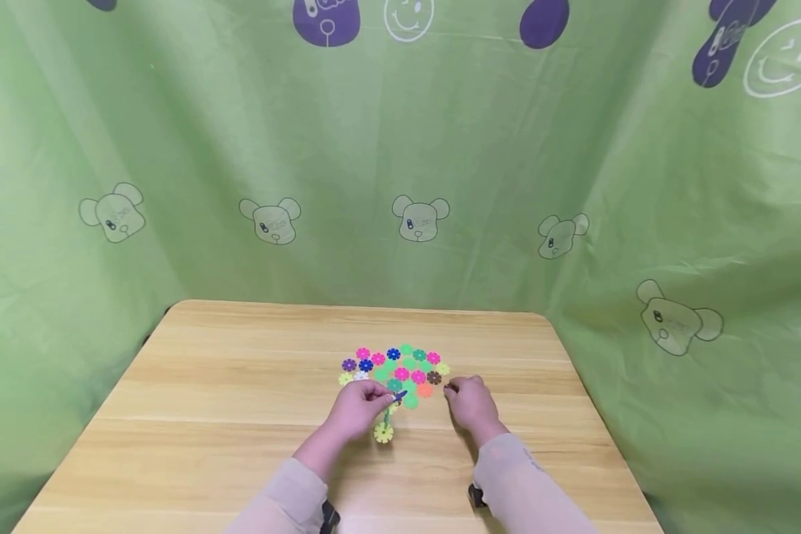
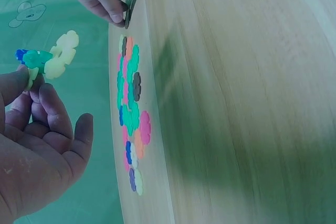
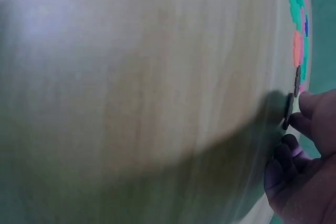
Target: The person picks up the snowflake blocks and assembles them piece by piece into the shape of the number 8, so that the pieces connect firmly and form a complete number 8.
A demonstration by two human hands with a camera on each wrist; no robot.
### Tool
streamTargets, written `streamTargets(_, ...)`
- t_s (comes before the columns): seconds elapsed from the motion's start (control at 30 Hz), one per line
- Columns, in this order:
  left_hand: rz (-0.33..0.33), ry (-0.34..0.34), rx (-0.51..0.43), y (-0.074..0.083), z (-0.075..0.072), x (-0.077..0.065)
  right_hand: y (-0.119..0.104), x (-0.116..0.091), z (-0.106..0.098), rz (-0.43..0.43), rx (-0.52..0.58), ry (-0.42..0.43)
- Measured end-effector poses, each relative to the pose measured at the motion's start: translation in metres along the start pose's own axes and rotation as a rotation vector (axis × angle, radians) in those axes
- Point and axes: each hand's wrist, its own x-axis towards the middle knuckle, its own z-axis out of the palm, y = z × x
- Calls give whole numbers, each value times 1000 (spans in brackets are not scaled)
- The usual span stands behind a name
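My left hand pinches a small joined piece of notched plastic snowflake discs between thumb and fingertips. In the left wrist view its pale yellow disc, green disc and blue disc show above the fingers. From the head, the yellow disc hangs lowest and the blue one is edge-on by the fingertips. To the right, my right hand is down at the tabletop, its thumb and finger at a dark brown disc by the right side of the loose discs. Their far contact is partly hidden.
Loose snowflake discs in pink, green, blue, orange, white and other colours lie flat in a cluster, among them a pink disc and an orange disc. The wooden table is bordered by a green printed curtain.
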Motion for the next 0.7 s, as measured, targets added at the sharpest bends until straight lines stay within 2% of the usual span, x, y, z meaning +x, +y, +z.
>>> streamTargets(0.23, 7, 1, 9, -1, 0, 0, -1, -5, -2, 19, -10, 0)
streamTargets(0.4, 1, 2, -4, -1, 0, 0, 0, -5, -1, 28, 47, -35)
streamTargets(0.47, 1, 1, -5, -1, 0, 0, -2, -7, -2, 22, 116, -38)
streamTargets(0.53, -1, -2, -5, -1, 0, 0, -6, -9, -2, 25, 232, -38)
streamTargets(0.7, 2, 0, 2, 1, -1, 0, -25, -16, -7, 6, 589, -67)
